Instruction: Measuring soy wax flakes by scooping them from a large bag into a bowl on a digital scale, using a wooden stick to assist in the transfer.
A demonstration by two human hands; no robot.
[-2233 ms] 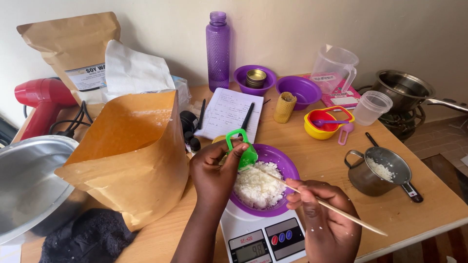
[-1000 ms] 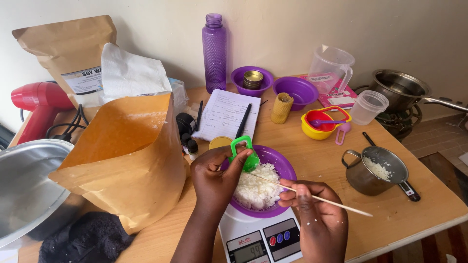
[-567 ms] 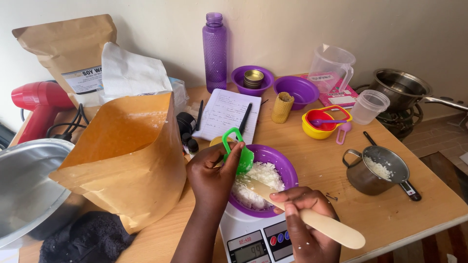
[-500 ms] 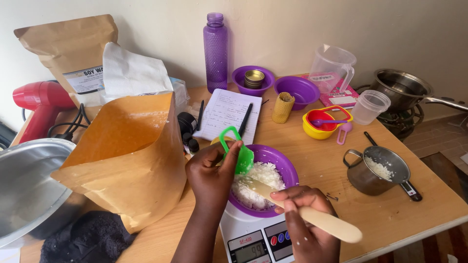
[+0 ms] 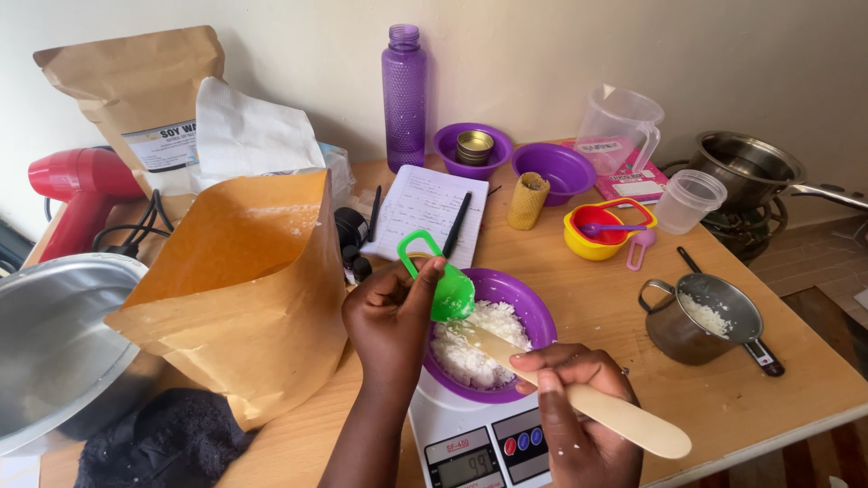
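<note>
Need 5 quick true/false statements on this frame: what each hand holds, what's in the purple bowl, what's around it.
1. The left hand holds a green scoop. True.
2. The right hand holds a metal fork. False: it holds a flat wooden stick.
3. The purple bowl sits on a scale. True.
4. The bowl is empty. False: it holds white flakes.
5. The purple bottle lies on its side. False: it stands upright.
</note>
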